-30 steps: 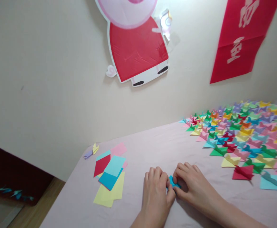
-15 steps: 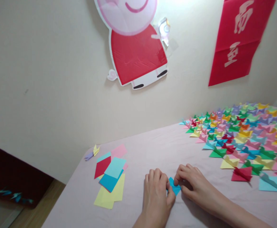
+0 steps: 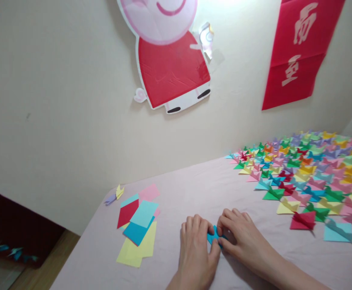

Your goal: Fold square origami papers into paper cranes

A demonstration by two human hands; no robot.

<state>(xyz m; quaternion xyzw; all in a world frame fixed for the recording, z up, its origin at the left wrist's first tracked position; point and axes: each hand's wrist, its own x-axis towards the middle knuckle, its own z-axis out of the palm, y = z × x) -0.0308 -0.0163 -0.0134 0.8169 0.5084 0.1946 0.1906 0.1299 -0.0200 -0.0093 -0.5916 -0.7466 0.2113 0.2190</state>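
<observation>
The hands have closed together, left hand [image 3: 195, 251] and right hand [image 3: 242, 237] pinching the blue paper [image 3: 212, 235] on the near pink surface [image 3: 194, 189], loose sheets [image 3: 138, 229] left, folded figures [image 3: 309, 177] far right by the wall [image 3: 58, 100].

Soft light is spilling from above, glaring on the wall [image 3: 224, 12], while the dim lower-left corner is blurring slightly.
</observation>
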